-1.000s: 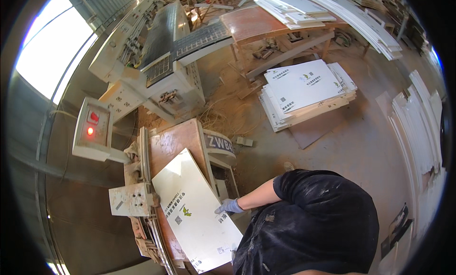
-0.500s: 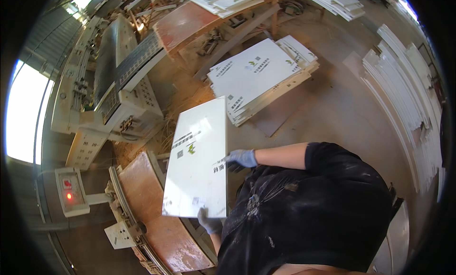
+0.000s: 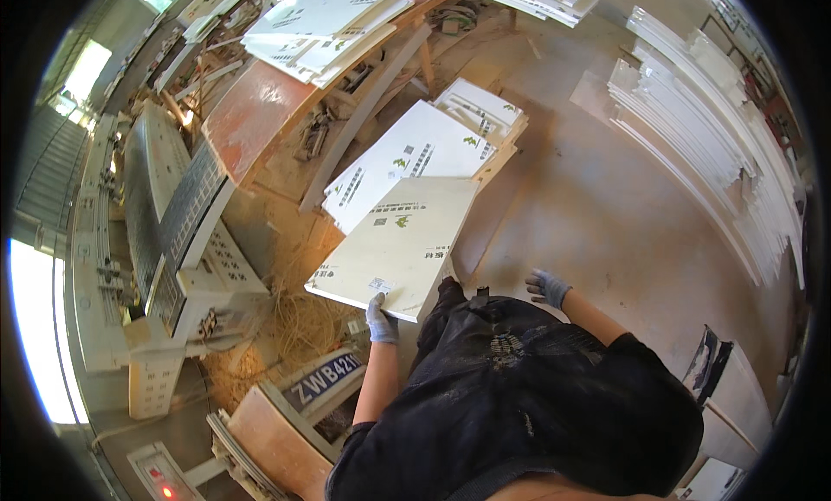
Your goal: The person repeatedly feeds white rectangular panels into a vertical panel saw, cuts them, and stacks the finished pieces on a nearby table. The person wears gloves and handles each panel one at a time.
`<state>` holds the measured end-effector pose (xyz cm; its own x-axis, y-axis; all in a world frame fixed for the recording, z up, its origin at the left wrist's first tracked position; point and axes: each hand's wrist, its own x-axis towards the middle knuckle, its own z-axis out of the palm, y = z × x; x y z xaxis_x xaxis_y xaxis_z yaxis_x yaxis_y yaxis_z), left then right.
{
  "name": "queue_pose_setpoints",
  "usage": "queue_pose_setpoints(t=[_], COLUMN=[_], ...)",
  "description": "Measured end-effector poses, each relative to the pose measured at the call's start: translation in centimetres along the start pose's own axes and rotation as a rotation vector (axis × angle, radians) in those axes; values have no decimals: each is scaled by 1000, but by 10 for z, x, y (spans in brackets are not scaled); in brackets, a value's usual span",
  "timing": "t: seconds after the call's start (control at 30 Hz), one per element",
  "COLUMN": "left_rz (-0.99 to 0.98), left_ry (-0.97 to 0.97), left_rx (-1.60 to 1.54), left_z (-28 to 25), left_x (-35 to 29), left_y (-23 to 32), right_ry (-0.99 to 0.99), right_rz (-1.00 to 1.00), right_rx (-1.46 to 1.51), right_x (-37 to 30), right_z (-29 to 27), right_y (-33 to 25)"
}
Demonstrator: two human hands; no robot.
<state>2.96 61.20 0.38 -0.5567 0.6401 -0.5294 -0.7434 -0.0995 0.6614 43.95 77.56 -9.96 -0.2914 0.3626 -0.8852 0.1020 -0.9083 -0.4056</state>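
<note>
A white rectangular board (image 3: 394, 245) with printed marks lies tilted in front of me, its far end over a stack of white boards (image 3: 415, 146). At its near edge my left hand (image 3: 382, 321), in a grey glove, grips the board, thumb on top. My right hand (image 3: 547, 287), gloved too, is off the board to the right, fingers apart and holding nothing. Whether the board's far end rests fully on the stack, I cannot tell.
A long machine (image 3: 186, 250) stands at the left, with a brown table (image 3: 260, 111) beyond it carrying more boards (image 3: 325, 33). White panels (image 3: 701, 146) are stacked at the right. A brown-topped bench (image 3: 281, 440) and a control box with a red light (image 3: 162, 475) are at the lower left.
The board has moved away from the brown-topped bench to the stack, its far end now over it. My right hand has let go and swung right; my left still holds the near edge.
</note>
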Motion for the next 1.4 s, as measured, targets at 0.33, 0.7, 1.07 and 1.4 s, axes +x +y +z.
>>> queue_pose_setpoints(t=[0.33, 0.7, 1.07, 1.4], left_rz=[-128, -474, 353, -213], left_ry=[-71, 73, 191, 836], left_rx=[490, 791, 1624, 613], left_z=[2, -60, -38, 62], left_x=[241, 239, 132, 16], left_y=[23, -20, -106, -208], right_ry=[272, 139, -379, -249], right_rz=[-61, -153, -516, -402], right_rx=[-118, -266, -134, 123], right_x=[82, 157, 236, 300], right_z=[22, 144, 489, 598], right_y=[-50, -272, -676, -757])
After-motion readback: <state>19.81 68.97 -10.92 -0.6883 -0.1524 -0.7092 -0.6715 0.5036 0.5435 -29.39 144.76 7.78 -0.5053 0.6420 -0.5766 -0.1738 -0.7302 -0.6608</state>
